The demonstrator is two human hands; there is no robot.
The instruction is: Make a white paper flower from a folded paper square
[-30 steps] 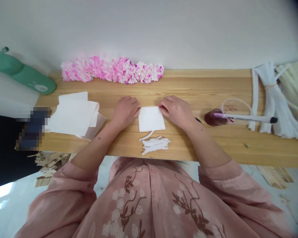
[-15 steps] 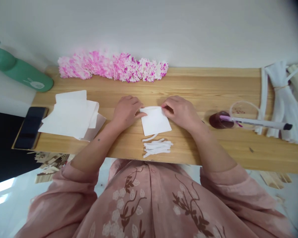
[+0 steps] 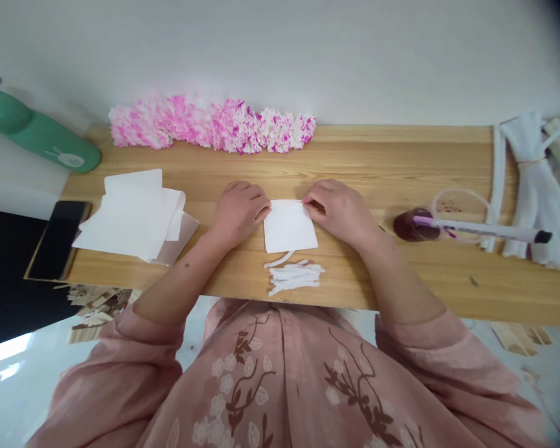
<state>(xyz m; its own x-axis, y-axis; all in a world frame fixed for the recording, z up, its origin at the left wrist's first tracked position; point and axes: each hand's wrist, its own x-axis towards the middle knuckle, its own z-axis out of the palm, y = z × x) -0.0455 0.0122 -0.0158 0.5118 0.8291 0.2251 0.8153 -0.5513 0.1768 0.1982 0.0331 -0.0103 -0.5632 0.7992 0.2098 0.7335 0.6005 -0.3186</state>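
Observation:
A small square of white paper [image 3: 290, 228] lies on the wooden table in front of me. Its far edge looks folded into a narrow strip. My left hand [image 3: 242, 210] pinches the far left corner between thumb and fingers. At the far right corner, my right hand [image 3: 335, 208] grips the same paper with thumb and forefinger. Just on the near side lies a bunch of short white strips [image 3: 296, 277], with one loose strip poking out from under the paper's near edge.
Larger white sheets [image 3: 126, 214] and a phone [image 3: 56, 239] lie at left, below a green bottle [image 3: 42, 134]. Pink and white paper flowers [image 3: 214, 124] line the wall. To the right are a cup of dark red liquid [image 3: 413, 225], a marker [image 3: 499, 230] and white strip bundles [image 3: 532, 180].
The paper has turned slightly and now sits squarer between my hands. My left thumb has drawn back from over the paper to its corner.

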